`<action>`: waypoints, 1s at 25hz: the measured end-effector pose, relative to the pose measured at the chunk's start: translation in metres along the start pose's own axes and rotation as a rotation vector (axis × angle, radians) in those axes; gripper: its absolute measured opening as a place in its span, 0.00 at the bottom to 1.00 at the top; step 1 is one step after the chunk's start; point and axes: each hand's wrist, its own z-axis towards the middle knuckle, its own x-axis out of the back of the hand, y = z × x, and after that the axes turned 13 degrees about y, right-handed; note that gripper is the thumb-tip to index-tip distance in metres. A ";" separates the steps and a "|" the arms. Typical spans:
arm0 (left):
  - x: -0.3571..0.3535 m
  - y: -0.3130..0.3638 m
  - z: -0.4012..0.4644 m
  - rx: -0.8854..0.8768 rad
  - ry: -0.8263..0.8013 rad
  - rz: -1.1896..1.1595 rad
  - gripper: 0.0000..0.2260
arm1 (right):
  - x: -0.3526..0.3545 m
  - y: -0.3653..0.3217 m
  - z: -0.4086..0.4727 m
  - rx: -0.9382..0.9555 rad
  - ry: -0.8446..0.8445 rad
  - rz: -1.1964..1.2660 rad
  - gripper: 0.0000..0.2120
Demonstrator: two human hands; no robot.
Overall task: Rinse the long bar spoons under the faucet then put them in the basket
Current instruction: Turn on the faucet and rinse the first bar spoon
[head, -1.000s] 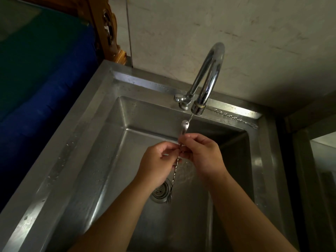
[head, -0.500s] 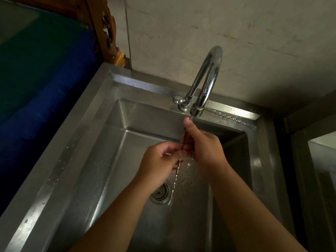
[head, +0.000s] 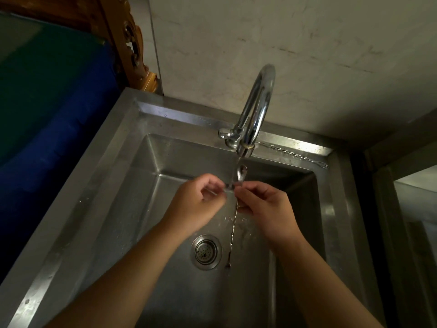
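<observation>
A long twisted bar spoon (head: 233, 229) hangs upright over the steel sink (head: 151, 176), its bowl up under the chrome faucet (head: 256, 107), where a thin stream of water falls on it. My right hand (head: 262, 209) pinches the stem just below the bowl. My left hand (head: 198, 204) pinches the same spot from the left. The spoon's lower forked end hangs beside the drain (head: 206, 252). A second bar spoon (head: 298, 155) lies flat on the sink's back ledge, right of the faucet. No basket is in view.
A plain wall stands behind the sink. To the left is a blue and green cushion (head: 47, 110) and a carved wooden frame (head: 128, 43). A dark cabinet edge (head: 402, 185) borders the sink on the right.
The spoon's bowl shows again above my fingers under the stream. My right hand has slid down off the bowl, and both hands have drawn slightly apart.
</observation>
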 end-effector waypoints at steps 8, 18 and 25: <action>0.012 0.002 0.105 -0.382 -0.041 1.068 0.42 | 0.044 0.048 0.002 -0.111 0.140 -0.191 0.04; -0.003 -0.049 0.118 -0.310 -0.086 1.068 0.53 | 0.053 0.185 0.064 -0.413 0.279 -0.445 0.08; -0.008 -0.058 0.119 -0.346 -0.056 1.029 0.56 | 0.053 0.256 0.103 -0.426 0.219 -0.670 0.09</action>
